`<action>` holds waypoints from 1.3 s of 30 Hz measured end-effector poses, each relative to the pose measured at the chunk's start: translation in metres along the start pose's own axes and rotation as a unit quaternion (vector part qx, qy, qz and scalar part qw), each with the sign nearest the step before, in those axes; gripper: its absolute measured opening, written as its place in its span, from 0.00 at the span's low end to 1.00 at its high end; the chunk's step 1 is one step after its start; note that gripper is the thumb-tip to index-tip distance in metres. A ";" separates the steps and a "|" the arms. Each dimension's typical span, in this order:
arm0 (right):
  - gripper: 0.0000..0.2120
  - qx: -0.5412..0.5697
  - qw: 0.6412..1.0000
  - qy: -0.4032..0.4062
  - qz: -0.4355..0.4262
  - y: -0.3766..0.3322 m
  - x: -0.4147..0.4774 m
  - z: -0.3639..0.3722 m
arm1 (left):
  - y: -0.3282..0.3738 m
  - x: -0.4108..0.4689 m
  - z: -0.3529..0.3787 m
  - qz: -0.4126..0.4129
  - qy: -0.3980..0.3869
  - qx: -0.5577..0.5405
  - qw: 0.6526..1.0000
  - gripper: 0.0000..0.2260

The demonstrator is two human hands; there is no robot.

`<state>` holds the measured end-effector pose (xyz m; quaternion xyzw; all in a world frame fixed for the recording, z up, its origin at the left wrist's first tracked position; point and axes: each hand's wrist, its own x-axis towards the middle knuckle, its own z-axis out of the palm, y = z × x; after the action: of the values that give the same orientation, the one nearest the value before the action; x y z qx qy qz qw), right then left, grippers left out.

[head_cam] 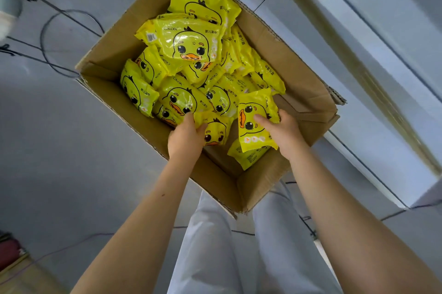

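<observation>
Both forearms are extended over the cardboard box's [263, 181] near corner. The left hand [185, 137] is curled, seemingly pinching a low packet [216, 132]; an upright packet [251, 107] is gripped by the right hand [281, 132].

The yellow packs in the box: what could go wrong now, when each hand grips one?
1. The right hand pinches the glossy upright pack near one edge; it may slip.
2. The left hand grips a low pack at the foot of the loose heap; pulling may make neighbours slide.
3. A cable beside the box could catch a foot.
</observation>
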<state>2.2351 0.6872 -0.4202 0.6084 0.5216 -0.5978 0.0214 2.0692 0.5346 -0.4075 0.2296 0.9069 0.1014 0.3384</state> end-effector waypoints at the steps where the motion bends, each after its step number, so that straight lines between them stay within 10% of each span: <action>1: 0.24 0.013 1.000 -0.003 0.004 -0.002 -0.011 -0.006 | 0.001 -0.010 -0.006 -0.020 -0.009 -0.084 0.996 0.14; 9: 0.15 -0.021 0.995 0.035 -0.094 -0.038 -0.148 -0.071 | 0.036 -0.104 -0.082 0.038 -0.089 -0.380 0.920 0.12; 15: 0.13 -0.021 0.981 0.117 -0.153 -0.067 -0.227 -0.115 | 0.095 -0.152 -0.121 0.104 -0.102 -0.316 0.938 0.14; 28: 0.09 -0.021 0.931 0.269 -0.248 -0.115 -0.311 -0.274 | 0.260 -0.212 -0.155 0.301 -0.066 -0.416 0.856 0.06; 39: 0.09 -0.025 0.909 0.323 -0.263 -0.087 -0.304 -0.413 | 0.394 -0.246 -0.101 0.333 -0.036 -0.285 0.898 0.05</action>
<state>2.5480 0.8103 -0.0231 0.6083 0.6560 -0.3394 -0.2907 2.3034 0.7573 -0.0590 0.4157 0.6968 0.4540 0.3682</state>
